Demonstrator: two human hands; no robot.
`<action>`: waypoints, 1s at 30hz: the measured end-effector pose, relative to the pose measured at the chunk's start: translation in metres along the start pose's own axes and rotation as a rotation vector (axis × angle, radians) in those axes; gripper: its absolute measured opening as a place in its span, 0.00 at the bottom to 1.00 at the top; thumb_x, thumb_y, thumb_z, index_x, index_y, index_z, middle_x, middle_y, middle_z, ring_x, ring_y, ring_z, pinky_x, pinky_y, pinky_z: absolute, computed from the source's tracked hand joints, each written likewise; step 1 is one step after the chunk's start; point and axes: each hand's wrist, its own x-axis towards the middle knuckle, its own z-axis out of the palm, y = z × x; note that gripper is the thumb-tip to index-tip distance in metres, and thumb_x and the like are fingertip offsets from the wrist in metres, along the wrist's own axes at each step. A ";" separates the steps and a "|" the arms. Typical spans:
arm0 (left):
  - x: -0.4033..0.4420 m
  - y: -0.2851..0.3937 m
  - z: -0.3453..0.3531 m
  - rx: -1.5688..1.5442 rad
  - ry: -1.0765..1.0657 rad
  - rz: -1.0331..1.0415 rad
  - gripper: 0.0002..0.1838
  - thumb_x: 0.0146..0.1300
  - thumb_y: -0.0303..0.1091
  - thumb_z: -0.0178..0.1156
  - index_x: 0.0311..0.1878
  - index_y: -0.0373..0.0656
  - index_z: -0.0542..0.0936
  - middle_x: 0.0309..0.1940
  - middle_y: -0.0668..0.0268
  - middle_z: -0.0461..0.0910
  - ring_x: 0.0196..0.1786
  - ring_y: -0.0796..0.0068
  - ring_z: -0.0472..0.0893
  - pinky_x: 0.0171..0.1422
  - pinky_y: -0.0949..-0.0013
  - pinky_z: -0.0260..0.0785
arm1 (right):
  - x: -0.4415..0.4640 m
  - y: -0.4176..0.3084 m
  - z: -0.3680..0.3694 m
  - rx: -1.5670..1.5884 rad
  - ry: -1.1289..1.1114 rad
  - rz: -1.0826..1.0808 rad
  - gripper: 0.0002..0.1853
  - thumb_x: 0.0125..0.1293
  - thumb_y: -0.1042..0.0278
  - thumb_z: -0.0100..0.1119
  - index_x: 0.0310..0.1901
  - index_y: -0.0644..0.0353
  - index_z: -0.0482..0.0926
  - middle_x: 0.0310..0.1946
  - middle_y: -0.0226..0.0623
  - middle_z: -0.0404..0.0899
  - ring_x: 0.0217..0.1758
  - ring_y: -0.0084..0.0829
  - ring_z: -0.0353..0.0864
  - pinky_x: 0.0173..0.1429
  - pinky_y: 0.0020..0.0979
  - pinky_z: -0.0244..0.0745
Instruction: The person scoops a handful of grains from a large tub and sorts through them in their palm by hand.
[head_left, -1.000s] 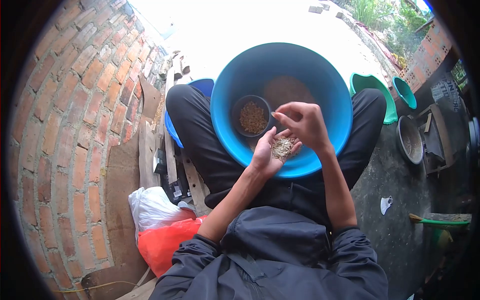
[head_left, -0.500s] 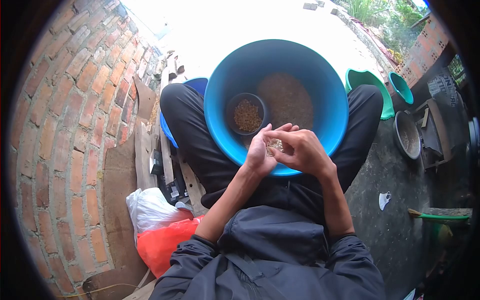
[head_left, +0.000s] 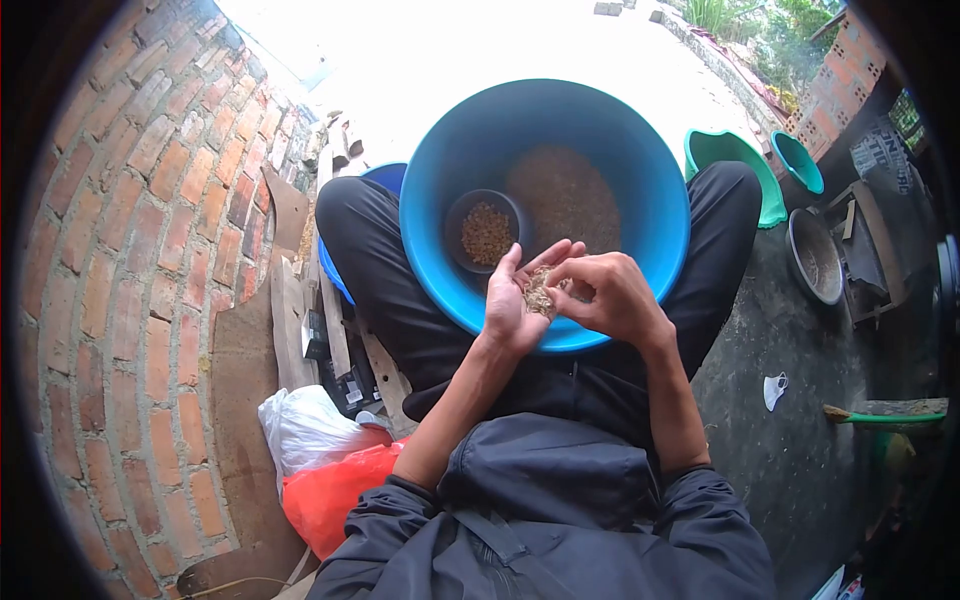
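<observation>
I see a pale, flaky heap (head_left: 540, 290) in the left hand (head_left: 512, 303), palm up, fingers loosely spread. The right hand (head_left: 608, 297) bends its fingers at the heap; I can't tell whether they grip any. Beyond, in the blue tub (head_left: 655, 190), sit a dark bowl (head_left: 454, 230) of kernels (head_left: 486, 234) and brownish grain (head_left: 565, 190).

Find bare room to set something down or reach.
Dark floor lies bare between the right leg and white mask. A hand could probably pass between the brown pile and blue basin's right wall. Crowded: its near side, under left hand and right hand; leftward, white bag, red bag, planks.
</observation>
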 end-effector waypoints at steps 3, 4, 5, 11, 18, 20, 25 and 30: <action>0.002 -0.001 -0.005 -0.096 0.016 0.031 0.38 0.76 0.57 0.31 0.65 0.28 0.69 0.65 0.47 0.71 0.69 0.54 0.69 0.76 0.54 0.59 | -0.002 0.005 -0.005 0.020 -0.051 -0.020 0.06 0.50 0.70 0.70 0.27 0.58 0.82 0.16 0.36 0.74 0.19 0.30 0.74 0.26 0.30 0.68; 0.003 -0.001 -0.006 -0.140 0.017 0.049 0.39 0.75 0.59 0.31 0.65 0.28 0.68 0.66 0.47 0.70 0.70 0.53 0.68 0.76 0.53 0.58 | -0.003 0.011 -0.003 0.020 -0.051 -0.018 0.06 0.50 0.70 0.70 0.27 0.58 0.82 0.16 0.36 0.74 0.19 0.30 0.74 0.26 0.30 0.68; 0.003 -0.001 -0.007 -0.172 0.005 0.055 0.41 0.74 0.61 0.32 0.66 0.28 0.67 0.67 0.46 0.69 0.71 0.52 0.67 0.77 0.52 0.57 | -0.005 0.019 -0.002 0.032 -0.064 -0.039 0.06 0.49 0.70 0.70 0.28 0.58 0.82 0.17 0.37 0.75 0.19 0.30 0.75 0.26 0.30 0.68; 0.001 0.001 -0.008 -0.066 -0.095 -0.072 0.39 0.76 0.58 0.28 0.68 0.29 0.66 0.68 0.48 0.68 0.70 0.54 0.68 0.74 0.55 0.61 | -0.005 0.018 -0.001 0.111 -0.093 -0.061 0.07 0.49 0.70 0.71 0.31 0.59 0.86 0.20 0.37 0.79 0.21 0.29 0.76 0.26 0.29 0.70; 0.014 0.000 -0.029 -0.161 -0.403 -0.244 0.32 0.79 0.47 0.26 0.69 0.29 0.65 0.63 0.48 0.73 0.64 0.57 0.75 0.72 0.57 0.65 | -0.006 0.018 -0.009 0.077 -0.142 0.107 0.09 0.50 0.69 0.64 0.34 0.59 0.87 0.24 0.42 0.82 0.24 0.35 0.80 0.32 0.33 0.74; 0.012 0.000 -0.027 -0.104 -0.308 -0.231 0.32 0.79 0.47 0.27 0.68 0.28 0.65 0.61 0.48 0.74 0.62 0.57 0.76 0.71 0.57 0.66 | -0.003 0.010 -0.009 0.117 -0.122 0.131 0.09 0.49 0.70 0.63 0.33 0.59 0.87 0.23 0.42 0.81 0.23 0.34 0.80 0.31 0.32 0.74; 0.011 -0.002 -0.019 -0.013 -0.126 -0.198 0.31 0.79 0.48 0.29 0.67 0.29 0.67 0.57 0.50 0.77 0.58 0.58 0.79 0.68 0.58 0.69 | -0.004 0.017 -0.002 0.223 -0.056 0.081 0.07 0.52 0.73 0.62 0.32 0.64 0.85 0.19 0.40 0.77 0.19 0.25 0.73 0.26 0.29 0.67; 0.013 -0.003 -0.024 -0.018 -0.131 -0.211 0.31 0.79 0.47 0.29 0.68 0.28 0.64 0.61 0.47 0.73 0.63 0.56 0.75 0.71 0.56 0.66 | -0.007 0.029 -0.001 0.212 -0.078 0.068 0.09 0.51 0.68 0.63 0.31 0.63 0.85 0.19 0.45 0.77 0.20 0.36 0.77 0.28 0.33 0.70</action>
